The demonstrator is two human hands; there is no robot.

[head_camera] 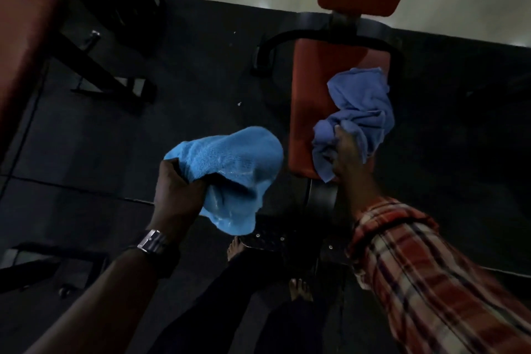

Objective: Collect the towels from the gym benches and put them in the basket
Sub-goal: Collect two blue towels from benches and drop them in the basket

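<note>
A person's right hand (349,152) is bunching a towel (359,115) at the bench's (310,95) right edge to lift it — the left hand (175,190) is clutching another towel (232,169), freeing both for the unseen basket.

One wide-angle view, worn on the person's head, looks forward and steeply down at close range. The bare feet (300,290) show near the near edge, the orange bench (310,89) lies just ahead, right of centre, and dark floor (115,138) spreads left.
</note>
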